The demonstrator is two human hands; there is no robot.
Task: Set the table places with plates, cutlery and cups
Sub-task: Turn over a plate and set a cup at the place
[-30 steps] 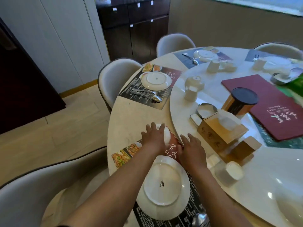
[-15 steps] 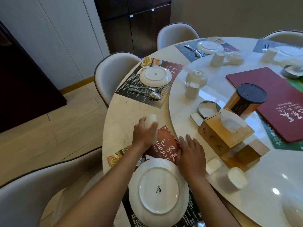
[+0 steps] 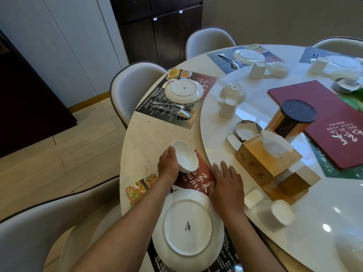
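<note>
A small bowl (image 3: pixel 185 159) is gripped, tilted, by the left hand (image 3: pixel 169 165) above the placemat (image 3: pixel 196 179), beyond the plate (image 3: pixel 187 226). The right hand (image 3: pixel 227 185) lies flat, open. Next, it probably needs righting and setting down.

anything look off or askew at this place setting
The plate lies upside down, its maker's mark showing, like the plate at the next setting. The bowl is tilted in the left hand, not yet set down. No spills or damage show.
</note>
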